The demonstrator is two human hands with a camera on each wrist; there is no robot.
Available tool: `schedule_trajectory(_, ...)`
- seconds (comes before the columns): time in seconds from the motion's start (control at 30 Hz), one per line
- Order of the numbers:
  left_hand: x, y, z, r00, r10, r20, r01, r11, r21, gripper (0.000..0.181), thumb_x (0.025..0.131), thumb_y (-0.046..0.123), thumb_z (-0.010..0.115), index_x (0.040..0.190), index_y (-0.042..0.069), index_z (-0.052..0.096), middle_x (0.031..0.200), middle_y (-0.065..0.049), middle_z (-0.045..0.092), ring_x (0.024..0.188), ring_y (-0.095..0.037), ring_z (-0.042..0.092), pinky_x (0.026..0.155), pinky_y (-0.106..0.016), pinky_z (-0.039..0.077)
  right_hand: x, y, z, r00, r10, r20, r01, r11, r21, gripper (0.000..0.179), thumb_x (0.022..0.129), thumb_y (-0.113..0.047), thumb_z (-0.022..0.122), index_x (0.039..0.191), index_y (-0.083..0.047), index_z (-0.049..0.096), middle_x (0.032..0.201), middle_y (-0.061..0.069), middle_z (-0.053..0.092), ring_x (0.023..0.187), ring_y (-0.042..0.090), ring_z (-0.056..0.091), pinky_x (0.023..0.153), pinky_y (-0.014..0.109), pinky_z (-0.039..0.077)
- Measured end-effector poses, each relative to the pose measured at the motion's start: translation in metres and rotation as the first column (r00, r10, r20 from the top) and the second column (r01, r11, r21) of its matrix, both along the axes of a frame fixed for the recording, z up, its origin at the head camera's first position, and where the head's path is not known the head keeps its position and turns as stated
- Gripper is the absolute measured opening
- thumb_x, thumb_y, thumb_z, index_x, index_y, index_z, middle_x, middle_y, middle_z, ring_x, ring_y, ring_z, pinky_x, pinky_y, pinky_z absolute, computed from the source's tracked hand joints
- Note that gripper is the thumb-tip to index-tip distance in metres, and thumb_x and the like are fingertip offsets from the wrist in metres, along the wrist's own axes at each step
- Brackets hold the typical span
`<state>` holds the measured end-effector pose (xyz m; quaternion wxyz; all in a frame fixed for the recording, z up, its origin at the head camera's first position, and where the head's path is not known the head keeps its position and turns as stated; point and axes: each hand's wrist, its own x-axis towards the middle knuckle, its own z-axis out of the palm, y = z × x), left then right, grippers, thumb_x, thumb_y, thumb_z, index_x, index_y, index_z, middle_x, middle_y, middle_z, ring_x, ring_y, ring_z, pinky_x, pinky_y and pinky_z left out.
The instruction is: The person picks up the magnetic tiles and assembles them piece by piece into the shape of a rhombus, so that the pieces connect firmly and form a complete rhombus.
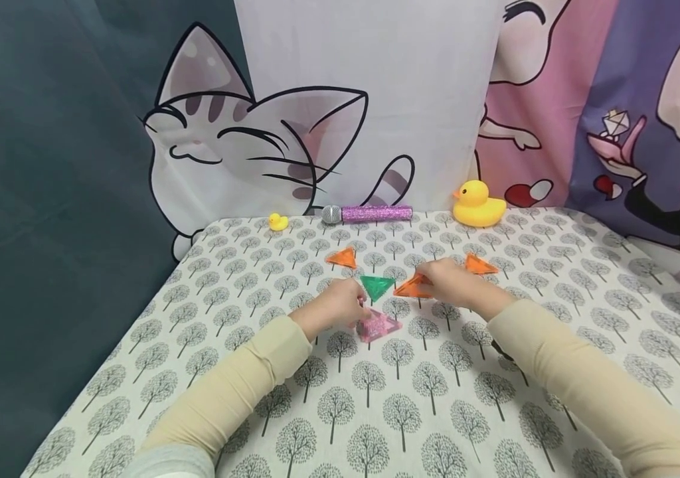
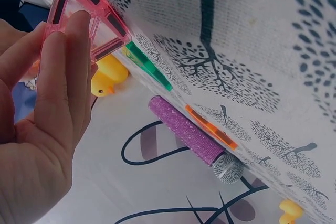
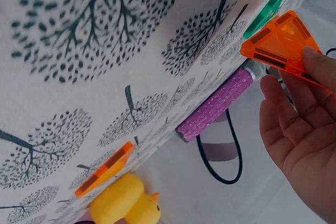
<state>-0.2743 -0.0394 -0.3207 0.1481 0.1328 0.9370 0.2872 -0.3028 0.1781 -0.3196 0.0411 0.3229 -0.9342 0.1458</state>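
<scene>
My left hand point(image 1: 340, 304) pinches a translucent pink triangular magnetic tile point(image 1: 380, 325), tilted off the tablecloth. In the left wrist view, dark magnet strips line the frame of that pink tile point(image 2: 111, 46), with my fingers point(image 2: 55, 72) against it. To the right, my right hand point(image 1: 449, 281) holds an orange triangular magnetic tile point(image 1: 412, 287) by one end. The right wrist view shows the thumb over one face of this orange tile point(image 3: 283, 35). Between the two hands a green triangular tile point(image 1: 377, 287) lies on the cloth.
Two more orange triangular tiles lie farther back, one left of centre point(image 1: 342, 257) and one at the right point(image 1: 481, 264). Along the table's back edge sit a small yellow duck point(image 1: 278, 222), a purple glittery microphone point(image 1: 376, 213) and a larger duck point(image 1: 479, 206). Printed curtains hang behind.
</scene>
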Motion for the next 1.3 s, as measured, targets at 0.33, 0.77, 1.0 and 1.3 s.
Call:
schedule_trajectory(0.33, 0.001, 0.001, 0.001, 1.0, 0.012, 0.01, -0.012, 1.0, 0.026, 0.041, 0.075, 0.011, 0.067, 0.11, -0.006, 0.054, 0.077, -0.007, 0.057, 0.056, -0.016, 0.058, 0.051, -0.026, 0.05, 0.012, -0.006, -0.001, 0.997, 0.076, 0.005, -0.076, 0.997, -0.027, 0.006, 0.078, -0.003, 0.062, 0.082, -0.006, 0.059, 0.073, -0.004, 0.056, 0.067, 0.011, 0.054, 0.063, 0.024, 0.047)
schedule_trajectory(0.77, 0.0, 0.0, 0.001, 0.999, -0.019, -0.038, 0.018, 0.999, -0.034, 0.03, 0.074, 0.014, 0.068, 0.099, -0.001, 0.061, 0.069, -0.003, 0.057, 0.053, -0.014, 0.057, 0.044, -0.02, 0.044, 0.029, -0.024, 0.002, 0.988, 0.144, 0.061, -0.145, 0.989, 0.019, 0.007, 0.077, -0.01, 0.064, 0.078, -0.01, 0.057, 0.07, -0.007, 0.052, 0.064, 0.007, 0.052, 0.06, 0.019, 0.046)
schedule_trajectory(1.0, -0.001, 0.0, 0.001, 0.999, -0.023, -0.033, 0.022, 0.999, -0.038, 0.02, 0.074, 0.014, 0.068, 0.089, 0.001, 0.062, 0.065, -0.005, 0.058, 0.05, -0.013, 0.054, 0.043, -0.02, 0.044, 0.036, -0.035, 0.001, 0.976, 0.213, 0.034, -0.214, 0.977, 0.021, 0.009, 0.076, -0.008, 0.065, 0.076, -0.012, 0.057, 0.072, -0.008, 0.054, 0.068, 0.008, 0.054, 0.063, 0.019, 0.046)
schedule_trajectory(1.3, 0.0, 0.0, 0.001, 1.0, -0.009, -0.009, 0.009, 1.0, -0.012, 0.023, 0.072, 0.014, 0.069, 0.089, 0.001, 0.062, 0.068, -0.006, 0.059, 0.054, -0.015, 0.056, 0.047, -0.022, 0.047, 0.039, -0.05, -0.005, 0.963, 0.251, 0.094, -0.254, 0.967, 0.013, 0.006, 0.078, -0.01, 0.063, 0.08, -0.011, 0.058, 0.076, -0.007, 0.056, 0.072, 0.008, 0.055, 0.066, 0.019, 0.046)
